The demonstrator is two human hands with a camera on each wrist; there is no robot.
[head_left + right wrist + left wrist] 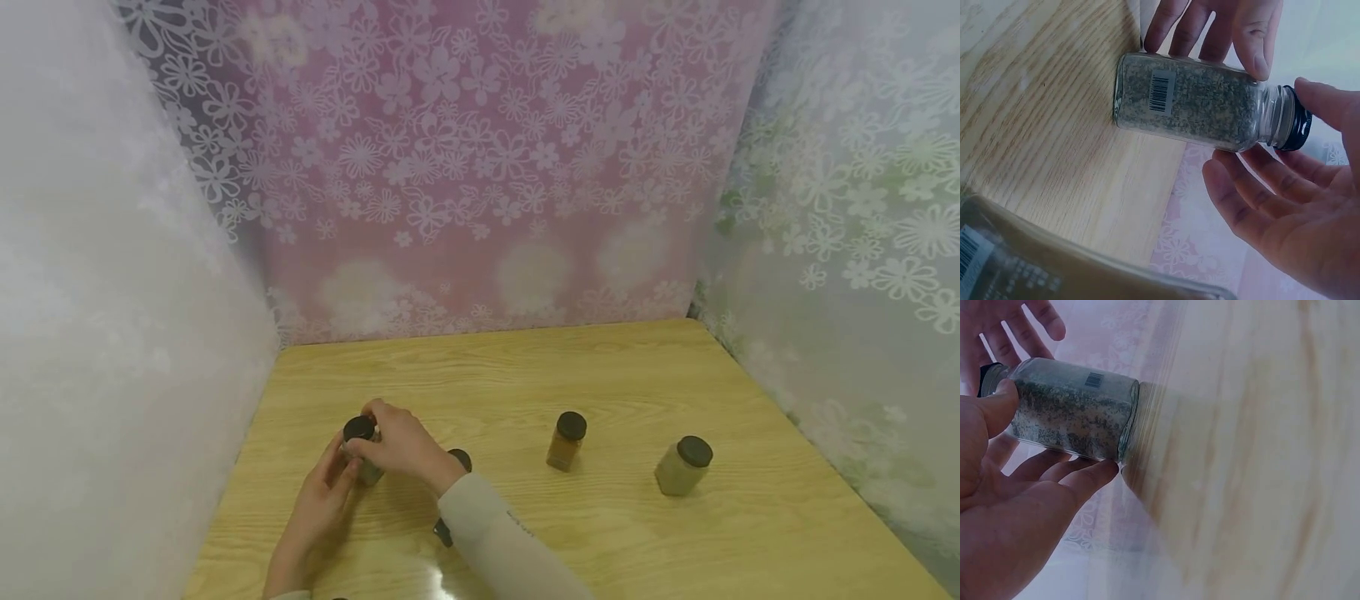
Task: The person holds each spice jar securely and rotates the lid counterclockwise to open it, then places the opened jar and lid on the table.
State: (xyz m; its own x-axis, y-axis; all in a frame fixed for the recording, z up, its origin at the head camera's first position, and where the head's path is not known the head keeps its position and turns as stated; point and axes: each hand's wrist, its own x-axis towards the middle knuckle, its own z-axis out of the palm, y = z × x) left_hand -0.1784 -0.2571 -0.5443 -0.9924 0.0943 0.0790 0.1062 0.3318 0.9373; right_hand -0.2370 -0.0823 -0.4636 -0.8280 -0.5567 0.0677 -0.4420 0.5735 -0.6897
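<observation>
A glass spice jar (1204, 103) of mottled grey-green flakes, with a barcode label and a black lid (359, 428), stands upright at the left of the table. My left hand (318, 500) holds its side, thumb near the neck and fingers along the glass. From the other side my right hand (405, 442) reaches around the top, its thumb at the lid's edge and its fingers by the shoulder of the jar. Both hands hide part of the glass in the head view. The lid sits on the neck.
A jar of orange-brown powder (564, 450) and a wider pale jar (681, 471) stand to the right on the wooden table (615, 367). Another dark lid (460, 458) shows behind my right wrist. In the right wrist view a brown-filled jar (1085, 262) is close by. Flowered curtains (480, 167) enclose the table.
</observation>
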